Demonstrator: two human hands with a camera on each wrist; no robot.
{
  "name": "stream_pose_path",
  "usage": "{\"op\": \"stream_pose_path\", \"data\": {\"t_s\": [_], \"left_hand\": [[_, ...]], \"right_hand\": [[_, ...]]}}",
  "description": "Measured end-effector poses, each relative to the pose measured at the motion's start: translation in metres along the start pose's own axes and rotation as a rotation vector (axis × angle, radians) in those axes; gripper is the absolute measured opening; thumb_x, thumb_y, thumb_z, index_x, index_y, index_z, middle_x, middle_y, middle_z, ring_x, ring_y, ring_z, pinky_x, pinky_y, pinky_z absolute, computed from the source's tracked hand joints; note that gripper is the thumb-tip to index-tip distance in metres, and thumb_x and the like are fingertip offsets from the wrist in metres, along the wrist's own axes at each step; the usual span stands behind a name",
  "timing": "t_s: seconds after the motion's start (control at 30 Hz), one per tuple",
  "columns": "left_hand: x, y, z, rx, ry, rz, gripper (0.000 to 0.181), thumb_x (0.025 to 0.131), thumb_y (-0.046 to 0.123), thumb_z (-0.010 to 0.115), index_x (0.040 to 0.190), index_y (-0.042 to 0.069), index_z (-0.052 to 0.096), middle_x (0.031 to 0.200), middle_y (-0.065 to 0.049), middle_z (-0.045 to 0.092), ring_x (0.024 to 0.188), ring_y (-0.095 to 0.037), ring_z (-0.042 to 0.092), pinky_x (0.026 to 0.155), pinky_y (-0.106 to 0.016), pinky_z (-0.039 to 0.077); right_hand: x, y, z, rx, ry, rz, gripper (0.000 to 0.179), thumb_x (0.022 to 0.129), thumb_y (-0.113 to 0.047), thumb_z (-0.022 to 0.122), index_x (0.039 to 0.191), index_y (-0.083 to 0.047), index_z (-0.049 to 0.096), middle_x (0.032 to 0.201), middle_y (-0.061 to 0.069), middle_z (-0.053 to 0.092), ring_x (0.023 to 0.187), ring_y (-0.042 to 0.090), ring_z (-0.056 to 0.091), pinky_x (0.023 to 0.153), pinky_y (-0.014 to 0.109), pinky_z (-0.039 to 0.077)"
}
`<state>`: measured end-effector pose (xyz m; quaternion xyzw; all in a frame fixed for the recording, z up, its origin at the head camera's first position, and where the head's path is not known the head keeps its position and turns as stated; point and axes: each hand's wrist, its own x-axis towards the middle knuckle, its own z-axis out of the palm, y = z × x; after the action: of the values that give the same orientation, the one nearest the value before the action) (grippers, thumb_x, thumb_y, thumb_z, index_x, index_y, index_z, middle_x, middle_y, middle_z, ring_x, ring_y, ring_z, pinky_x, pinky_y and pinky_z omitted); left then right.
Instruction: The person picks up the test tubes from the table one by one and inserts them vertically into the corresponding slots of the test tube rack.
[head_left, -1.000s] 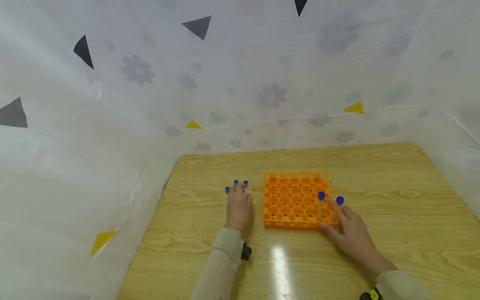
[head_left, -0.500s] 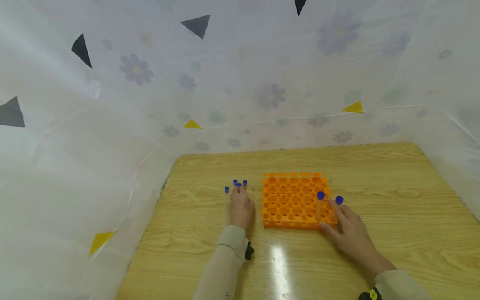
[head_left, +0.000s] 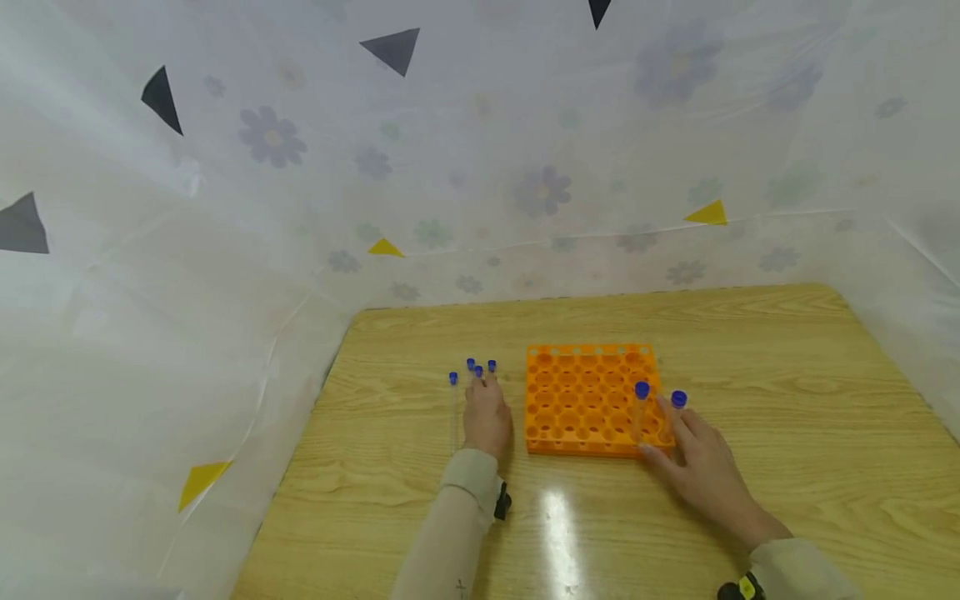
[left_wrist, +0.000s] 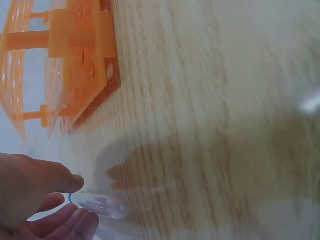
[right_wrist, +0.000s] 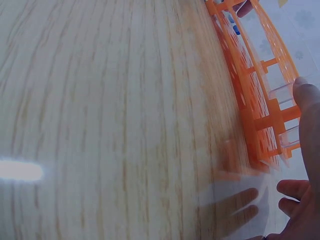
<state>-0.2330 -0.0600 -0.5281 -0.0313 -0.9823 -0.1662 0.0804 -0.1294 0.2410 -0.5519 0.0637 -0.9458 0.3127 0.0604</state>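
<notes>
In the head view my left hand [head_left: 489, 421] is left of an orange test tube rack [head_left: 592, 444], over a group of test tubes lying on the table. Several blue caps [head_left: 453, 378] show beyond and beside its fingers. The left wrist view has a clear test tube [left_wrist: 102, 204] between that hand's thumb and curled fingers, its rounded end near the tabletop. My right hand [head_left: 708, 467] holds the rack's near right corner, thumb at the front edge. Two blue-capped tubes stand upright there, one cap [head_left: 642, 390] left of the fingers, the other cap [head_left: 678, 399] by the index finger.
The rack has rows of round holes. A wood-grain table [head_left: 810, 400] lies under everything. White floral sheeting [head_left: 480, 150] rises behind the table and at both sides. A long clear tube [head_left: 453, 421] lies left of my left hand.
My left hand has shifted slightly right and drawn a little nearer, uncovering another blue cap and the long tube at left. The right hand, rack and upright tubes hold their places.
</notes>
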Motion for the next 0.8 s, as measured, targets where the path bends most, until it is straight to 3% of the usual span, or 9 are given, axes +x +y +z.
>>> {"op": "stream_pose_path", "data": {"t_s": [0.2, 0.43, 0.63, 0.8], "left_hand": [[-0.001, 0.0, 0.007, 0.023, 0.033, -0.002, 0.046, 0.088, 0.003, 0.07, 0.129, -0.009, 0.053, 0.116, -0.027, 0.06, 0.106, -0.037, 0.06, 0.082, -0.04, 0.059], [0.0, 0.001, 0.01, 0.031, -0.01, -0.017, 0.047, 0.089, 0.005, 0.069, 0.132, -0.007, 0.051, 0.118, -0.027, 0.059, 0.105, -0.037, 0.06, 0.083, -0.041, 0.059], [0.0, 0.002, 0.011, 0.086, 0.009, 0.003, 0.044, 0.09, 0.007, 0.069, 0.129, -0.006, 0.053, 0.117, -0.027, 0.061, 0.102, -0.037, 0.062, 0.079, -0.04, 0.06], [0.001, 0.004, 0.012, 0.144, -0.017, -0.002, 0.048, 0.092, 0.012, 0.069, 0.133, -0.005, 0.052, 0.119, -0.026, 0.06, 0.105, -0.036, 0.061, 0.082, -0.038, 0.06]], "right_hand": [[0.0, -0.001, 0.0, -0.008, 0.003, -0.006, 0.081, 0.096, -0.045, 0.061, 0.16, -0.02, 0.018, 0.15, 0.036, 0.032, 0.134, 0.059, 0.03, 0.103, 0.075, 0.024], [0.0, -0.001, 0.001, -0.015, 0.03, -0.029, 0.081, 0.096, -0.044, 0.062, 0.159, -0.019, 0.02, 0.148, 0.033, 0.037, 0.133, 0.057, 0.033, 0.103, 0.073, 0.026], [0.0, -0.001, 0.002, -0.02, 0.047, -0.049, 0.08, 0.095, -0.042, 0.064, 0.159, -0.018, 0.021, 0.146, 0.032, 0.039, 0.131, 0.056, 0.035, 0.101, 0.073, 0.028], [0.0, -0.002, 0.001, -0.022, 0.058, -0.064, 0.08, 0.095, -0.041, 0.065, 0.158, -0.015, 0.023, 0.143, 0.03, 0.043, 0.127, 0.053, 0.04, 0.1, 0.071, 0.03]]}}
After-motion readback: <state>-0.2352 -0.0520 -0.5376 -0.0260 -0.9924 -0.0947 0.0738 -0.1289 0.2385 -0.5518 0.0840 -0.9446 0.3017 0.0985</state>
